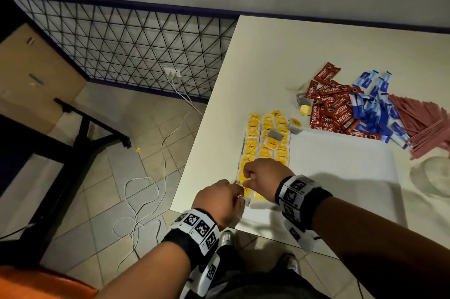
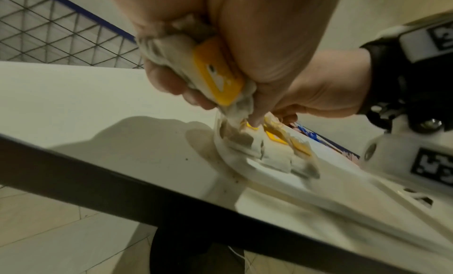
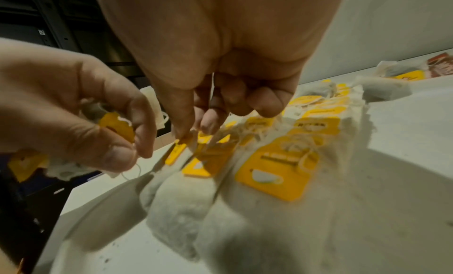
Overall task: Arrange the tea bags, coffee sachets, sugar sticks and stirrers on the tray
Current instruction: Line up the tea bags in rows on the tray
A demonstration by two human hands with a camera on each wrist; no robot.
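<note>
Rows of tea bags with yellow tags lie along the left side of the white tray. My left hand grips a bunch of tea bags at the tray's near left corner; the same left hand shows in the right wrist view. My right hand reaches down beside it, its thumb and fingertips pinching a tea bag tag in the nearest row. Red coffee sachets, blue sugar sticks and pink stirrers lie heaped on the table behind the tray.
The white table ends just left of the tea bags, with tiled floor and loose cables below. A loose tea bag lies by the sachets. A pale round dish sits right of the tray.
</note>
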